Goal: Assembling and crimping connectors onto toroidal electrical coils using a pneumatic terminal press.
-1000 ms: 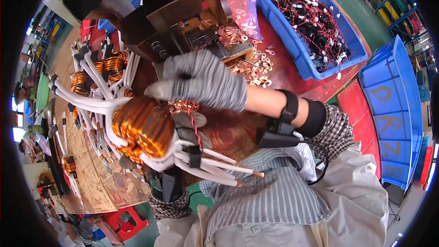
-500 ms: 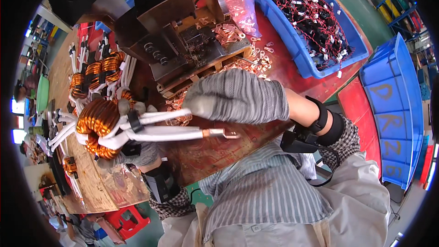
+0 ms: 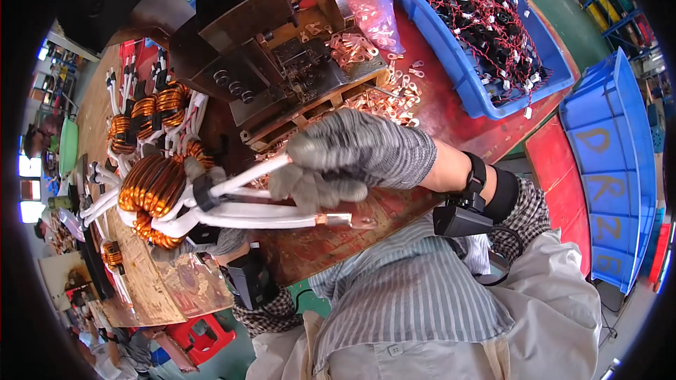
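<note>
Red paint, scuffed and worn, covers the surface around the dark metal press, with green floor showing beyond. Right of the press sits a blue bin, heaped with black parts on red wires; between bin and press, loose copper pieces lie scattered near a purple-tinted bag. Left of the press, smaller coils lie bunched together.

Now to the near side of the press: the left hand, gloved in grey, has its grip clenched around the large copper-wound coil, off to the press's left. A second ago its leads angled away from the press; now the white leads run rightward across its front, one tipped with a copper lug. And the right hand! Up against the press a second ago, then drawn back from it, it now shows lower fingers spread beneath, and its fingertips meet the end of the upper lead. Pinching, or merely touching? Cannot tell. That lead has tilted up more steeply than half a second ago, while the lugged one has dipped slightly.
</note>
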A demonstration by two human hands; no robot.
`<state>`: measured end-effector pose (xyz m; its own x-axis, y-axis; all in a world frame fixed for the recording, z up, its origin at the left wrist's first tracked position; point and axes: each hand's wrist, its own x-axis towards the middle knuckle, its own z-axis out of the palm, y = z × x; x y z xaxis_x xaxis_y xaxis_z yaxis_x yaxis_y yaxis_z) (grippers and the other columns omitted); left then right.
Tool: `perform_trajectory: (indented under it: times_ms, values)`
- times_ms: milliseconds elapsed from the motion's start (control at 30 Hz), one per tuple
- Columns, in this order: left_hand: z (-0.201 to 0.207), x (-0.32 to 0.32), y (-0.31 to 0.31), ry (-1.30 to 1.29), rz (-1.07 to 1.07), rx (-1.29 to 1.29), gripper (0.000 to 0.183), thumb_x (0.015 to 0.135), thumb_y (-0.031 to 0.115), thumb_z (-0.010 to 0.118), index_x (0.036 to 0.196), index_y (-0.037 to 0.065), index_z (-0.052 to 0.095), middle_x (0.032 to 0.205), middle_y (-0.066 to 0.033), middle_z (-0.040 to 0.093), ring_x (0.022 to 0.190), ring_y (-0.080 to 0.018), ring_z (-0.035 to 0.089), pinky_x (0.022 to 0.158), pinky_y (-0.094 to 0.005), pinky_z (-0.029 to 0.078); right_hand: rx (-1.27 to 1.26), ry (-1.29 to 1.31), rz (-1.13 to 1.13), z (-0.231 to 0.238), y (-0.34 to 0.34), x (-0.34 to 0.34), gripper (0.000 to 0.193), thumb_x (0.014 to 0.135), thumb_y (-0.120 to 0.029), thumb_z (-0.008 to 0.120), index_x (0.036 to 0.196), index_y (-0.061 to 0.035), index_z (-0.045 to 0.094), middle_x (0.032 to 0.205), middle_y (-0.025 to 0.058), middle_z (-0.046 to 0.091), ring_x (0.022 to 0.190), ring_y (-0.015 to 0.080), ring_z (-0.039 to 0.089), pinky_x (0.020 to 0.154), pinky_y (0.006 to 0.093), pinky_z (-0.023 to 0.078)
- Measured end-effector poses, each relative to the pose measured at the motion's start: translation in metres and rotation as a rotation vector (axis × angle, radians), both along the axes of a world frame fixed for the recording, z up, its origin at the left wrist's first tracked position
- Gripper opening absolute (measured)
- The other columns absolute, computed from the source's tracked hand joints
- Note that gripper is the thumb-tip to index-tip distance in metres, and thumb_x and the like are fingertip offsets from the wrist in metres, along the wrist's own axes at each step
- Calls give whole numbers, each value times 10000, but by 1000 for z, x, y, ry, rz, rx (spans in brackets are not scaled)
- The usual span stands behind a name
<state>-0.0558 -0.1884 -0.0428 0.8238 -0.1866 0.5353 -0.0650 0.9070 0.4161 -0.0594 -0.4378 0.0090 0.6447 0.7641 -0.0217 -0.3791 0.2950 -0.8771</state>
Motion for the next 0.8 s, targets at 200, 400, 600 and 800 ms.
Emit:
perform_trajectory:
  times_ms: [200,400,600,800]
  values:
    - [8,-15,22,-23,54,171,636,777,427,579,1219,8,394,1064,-151,533,987,-260,518,908,-464,414,-319,-778,-364,-54,4,24,266,848,-268,513,960,-43,601,835,119,612,730,158,589,578,294,478]
    - [-38,-10,50,417,910,207,1006,601,743,506,1319,80,269,1258,-173,396,1126,-315,416,900,-464,389,-1141,-1545,-203,-59,29,18,289,733,-238,558,979,-86,556,889,122,538,806,275,551,667,379,464]
    - [-30,-8,41,221,239,-126,1034,570,723,560,1314,61,280,1271,-151,384,1136,-324,395,957,-459,337,-1094,-1433,-297,-56,1,13,200,742,-195,524,848,-31,562,738,140,576,680,304,577,590,396,468]
    - [-20,-1,14,214,113,-161,1060,544,706,606,1310,45,289,1283,-133,374,1145,-332,377,1005,-455,293,-968,-1174,-470,-60,-21,17,248,800,-294,523,829,-53,579,752,125,581,721,301,574,624,396,455]
